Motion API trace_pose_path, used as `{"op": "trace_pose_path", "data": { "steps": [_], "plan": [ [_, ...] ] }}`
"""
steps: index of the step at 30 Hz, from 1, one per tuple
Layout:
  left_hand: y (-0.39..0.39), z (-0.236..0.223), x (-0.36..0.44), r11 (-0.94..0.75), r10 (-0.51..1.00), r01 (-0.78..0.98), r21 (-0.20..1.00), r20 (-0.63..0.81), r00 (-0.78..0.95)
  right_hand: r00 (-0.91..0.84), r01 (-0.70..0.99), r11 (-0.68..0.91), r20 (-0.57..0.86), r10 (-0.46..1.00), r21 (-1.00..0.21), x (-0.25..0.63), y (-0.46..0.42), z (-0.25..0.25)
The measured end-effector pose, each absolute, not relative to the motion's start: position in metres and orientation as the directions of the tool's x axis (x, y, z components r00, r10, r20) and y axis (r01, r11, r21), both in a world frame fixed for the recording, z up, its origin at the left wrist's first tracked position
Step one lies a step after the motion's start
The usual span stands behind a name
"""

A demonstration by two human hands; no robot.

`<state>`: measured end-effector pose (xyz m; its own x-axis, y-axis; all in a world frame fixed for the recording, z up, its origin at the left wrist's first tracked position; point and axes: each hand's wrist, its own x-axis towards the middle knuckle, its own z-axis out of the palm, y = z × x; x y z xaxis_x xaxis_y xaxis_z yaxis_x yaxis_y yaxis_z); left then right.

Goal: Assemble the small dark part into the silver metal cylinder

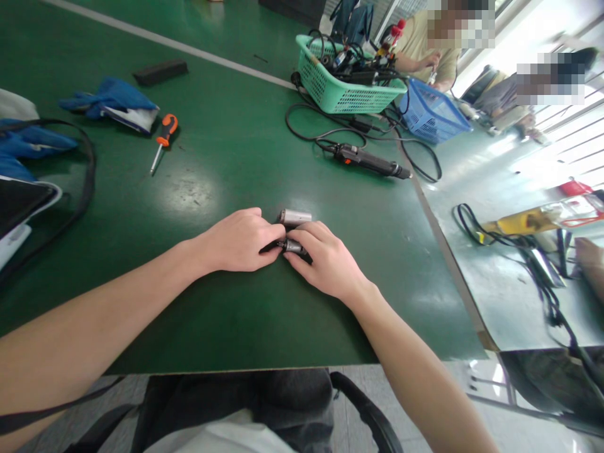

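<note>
your right hand [325,258]: thumb and fingers closed around a small metal part [294,246], with only a narrow gap filled by it.
your left hand [248,242]: thumb and forefinger brought nearly together at the part's dark left end; you cannot tell from here whether they pinch it.
small metal part: between your two hands, low over the green table [236,321]; whether it touches the top is hidden.
its long axis: roughly left to right across your view, the dark end pointing at your left fingertips, the other running into your right hand.
metal cylinder [297,218]: just beyond your grip, on its side, its axis also left to right, close to parallel with the part.
orange screwdriver [167,130]: beyond your grip and well to its left, tip pointing back toward you and slightly left.
black power driver [370,161]: beyond your grip to the right, nose pointing right and a little toward you.
green basket [352,91]: farther beyond the driver, filled with cables and tools.
blue gloves [113,104]: left of your grip, past the orange screwdriver, near a dark block [160,72].
</note>
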<state>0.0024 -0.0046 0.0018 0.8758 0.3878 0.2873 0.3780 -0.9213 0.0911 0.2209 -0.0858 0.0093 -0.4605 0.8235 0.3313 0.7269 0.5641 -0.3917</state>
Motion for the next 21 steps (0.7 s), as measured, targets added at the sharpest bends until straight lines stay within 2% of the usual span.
{"op": "trace_pose_path", "data": {
  "steps": [21],
  "plan": [
    [-0.0037,-0.0012,0.0021,-0.922,0.384,0.380,0.073,0.291,0.876,-0.433,0.743,0.533,0.316,0.844,-0.406,0.2196,-0.0863,0.0089]
  ]
}}
